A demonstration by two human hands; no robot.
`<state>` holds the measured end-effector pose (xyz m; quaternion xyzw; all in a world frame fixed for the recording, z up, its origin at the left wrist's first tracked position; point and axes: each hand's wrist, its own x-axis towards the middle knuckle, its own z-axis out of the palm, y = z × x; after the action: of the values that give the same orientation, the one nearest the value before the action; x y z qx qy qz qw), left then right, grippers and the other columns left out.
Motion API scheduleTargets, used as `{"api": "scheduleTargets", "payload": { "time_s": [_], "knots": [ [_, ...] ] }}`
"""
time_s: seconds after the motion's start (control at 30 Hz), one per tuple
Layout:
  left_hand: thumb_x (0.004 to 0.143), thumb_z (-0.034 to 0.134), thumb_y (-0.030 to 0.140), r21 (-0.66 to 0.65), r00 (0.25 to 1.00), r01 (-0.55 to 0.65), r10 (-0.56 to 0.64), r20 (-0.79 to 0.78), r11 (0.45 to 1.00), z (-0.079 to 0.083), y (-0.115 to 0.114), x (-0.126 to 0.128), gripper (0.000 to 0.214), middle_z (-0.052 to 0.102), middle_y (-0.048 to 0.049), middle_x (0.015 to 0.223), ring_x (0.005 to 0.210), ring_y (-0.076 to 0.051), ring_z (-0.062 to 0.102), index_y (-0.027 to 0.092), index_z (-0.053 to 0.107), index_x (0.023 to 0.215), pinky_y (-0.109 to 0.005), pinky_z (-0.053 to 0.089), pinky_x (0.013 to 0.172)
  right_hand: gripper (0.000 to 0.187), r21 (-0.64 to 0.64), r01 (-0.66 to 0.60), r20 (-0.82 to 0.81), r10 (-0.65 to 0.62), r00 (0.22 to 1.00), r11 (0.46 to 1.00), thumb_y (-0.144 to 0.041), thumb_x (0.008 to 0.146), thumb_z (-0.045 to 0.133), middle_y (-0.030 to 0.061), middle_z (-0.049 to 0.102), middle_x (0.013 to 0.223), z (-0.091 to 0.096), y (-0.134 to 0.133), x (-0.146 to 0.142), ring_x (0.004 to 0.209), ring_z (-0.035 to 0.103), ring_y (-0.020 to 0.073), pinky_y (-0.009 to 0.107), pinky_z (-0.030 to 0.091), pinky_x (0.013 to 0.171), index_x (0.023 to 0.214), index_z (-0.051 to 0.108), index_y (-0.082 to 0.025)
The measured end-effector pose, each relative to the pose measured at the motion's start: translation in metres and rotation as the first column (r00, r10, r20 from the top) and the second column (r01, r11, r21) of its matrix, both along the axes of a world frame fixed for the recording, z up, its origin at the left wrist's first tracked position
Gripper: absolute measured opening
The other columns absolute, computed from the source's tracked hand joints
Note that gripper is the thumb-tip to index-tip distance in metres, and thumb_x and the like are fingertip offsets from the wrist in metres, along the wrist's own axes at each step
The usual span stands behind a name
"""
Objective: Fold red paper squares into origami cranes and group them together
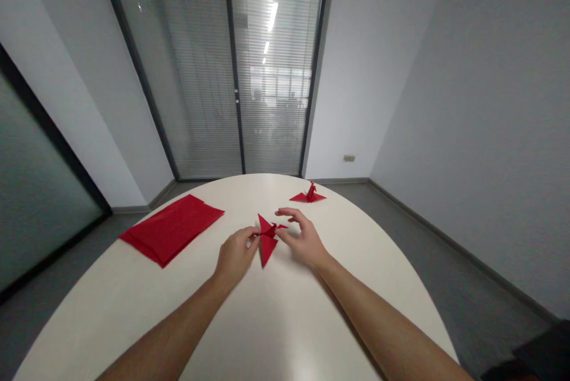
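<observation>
Left grip point(236, 250) pinching red folded bird point(268, 240) on its left, near middle of surface point(253, 321). Right grip point(307, 241) loose, fingers spread, thumb right by bird, can't tell if touching. Looks like shaping step imo; next move probably calls for light pinch, steady left hold. Second red bird point(310, 196) by far edge, red sheets point(173, 229) by left edge. No readable brands, labels, writing.

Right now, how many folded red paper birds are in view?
2: the nearer bird is between the left hand and right hand; the farther bird sits toward the far right of the table.
</observation>
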<state>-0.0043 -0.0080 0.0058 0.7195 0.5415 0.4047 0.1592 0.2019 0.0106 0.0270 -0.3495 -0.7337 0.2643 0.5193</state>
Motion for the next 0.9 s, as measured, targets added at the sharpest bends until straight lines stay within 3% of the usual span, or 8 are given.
{"api": "scheduleTargets", "payload": {
  "time_s": [0.07, 0.17, 0.3, 0.43, 0.6, 0.77, 0.9],
  "knots": [
    [0.089, 0.056, 0.029, -0.037, 0.992, 0.017, -0.012, 0.124, 0.999, -0.001, 0.003, -0.001, 0.02, 0.076, -0.0047, 0.095, 0.087, -0.021, 0.07, 0.022, 0.071, 0.1, -0.031, 0.05, 0.079, 0.05, -0.023, 0.017, 0.023, -0.016, 1.0, 1.0, -0.028, 0.083, 0.072, 0.01, 0.06, 0.135, -0.003, 0.002, 0.001, 0.125, 0.055, 0.026, 0.044, 0.044, 0.101, 0.13, 0.054, -0.026],
    [0.084, 0.06, 0.034, -0.04, 0.948, 0.031, -0.017, 0.318, 0.999, 0.0, 0.008, -0.001, 0.022, 0.077, -0.0063, 0.091, 0.085, -0.022, 0.07, 0.018, 0.072, 0.094, -0.032, 0.052, 0.079, 0.064, -0.143, 0.021, 0.002, -0.021, 1.0, 0.989, -0.03, 0.08, 0.073, 0.0123, 0.056, 0.138, -0.014, 0.006, 0.0, 0.126, 0.053, 0.0258, 0.046, 0.043, 0.101, 0.137, 0.044, -0.026],
    [0.078, 0.066, 0.038, -0.068, 0.892, 0.035, -0.001, 0.452, 0.997, 0.003, 0.009, 0.0, 0.025, 0.077, -0.007, 0.087, 0.081, -0.022, 0.071, 0.017, 0.071, 0.09, -0.033, 0.053, 0.078, 0.06, -0.339, -0.219, -0.135, 0.184, 0.974, 0.915, -0.029, 0.081, 0.071, 0.0089, 0.064, 0.118, -0.025, 0.008, -0.004, 0.101, 0.063, 0.0196, 0.04, 0.049, 0.089, 0.134, 0.044, -0.025],
    [0.077, 0.066, 0.038, -0.105, 0.873, 0.098, -0.035, 0.487, 0.99, 0.006, 0.007, 0.003, 0.025, 0.076, -0.0072, 0.088, 0.081, -0.022, 0.071, 0.017, 0.07, 0.09, -0.031, 0.053, 0.074, 0.058, -0.369, -0.33, -0.238, 0.255, 0.937, 0.869, -0.027, 0.077, 0.075, 0.0021, 0.068, 0.099, -0.022, 0.004, -0.011, 0.084, 0.064, 0.0153, 0.034, 0.049, 0.081, 0.128, 0.049, -0.024],
    [0.077, 0.066, 0.037, -0.112, 0.88, 0.123, -0.056, 0.472, 0.986, 0.008, 0.005, 0.006, 0.024, 0.076, -0.0068, 0.086, 0.08, -0.022, 0.07, 0.017, 0.07, 0.089, -0.031, 0.052, 0.074, 0.055, -0.397, -0.308, -0.272, 0.209, 0.939, 0.865, -0.03, 0.076, 0.076, -0.0045, 0.066, 0.074, -0.015, 0.002, -0.013, 0.067, 0.061, 0.0132, 0.029, 0.043, 0.069, 0.124, 0.053, -0.021],
    [0.072, 0.07, 0.031, -0.096, 0.871, 0.164, -0.099, 0.481, 0.982, 0.007, 0.006, 0.006, 0.022, 0.076, -0.0061, 0.088, 0.082, -0.021, 0.069, 0.017, 0.07, 0.089, -0.031, 0.052, 0.078, 0.057, -0.42, -0.29, -0.264, 0.19, 0.946, 0.86, -0.031, 0.075, 0.077, -0.0055, 0.066, 0.07, -0.015, 0.004, -0.014, 0.062, 0.058, 0.0121, 0.026, 0.039, 0.063, 0.125, 0.054, -0.02],
    [0.071, 0.07, 0.031, -0.115, 0.869, 0.168, -0.092, 0.486, 0.979, 0.006, 0.008, 0.005, 0.021, 0.076, -0.0057, 0.085, 0.08, -0.021, 0.069, 0.017, 0.07, 0.087, -0.032, 0.052, 0.079, 0.048, -0.429, -0.276, -0.25, 0.181, 0.951, 0.86, -0.031, 0.075, 0.076, -0.0041, 0.068, 0.07, -0.018, 0.004, -0.015, 0.061, 0.06, 0.0126, 0.025, 0.039, 0.061, 0.117, 0.057, -0.02]
  ]
}}
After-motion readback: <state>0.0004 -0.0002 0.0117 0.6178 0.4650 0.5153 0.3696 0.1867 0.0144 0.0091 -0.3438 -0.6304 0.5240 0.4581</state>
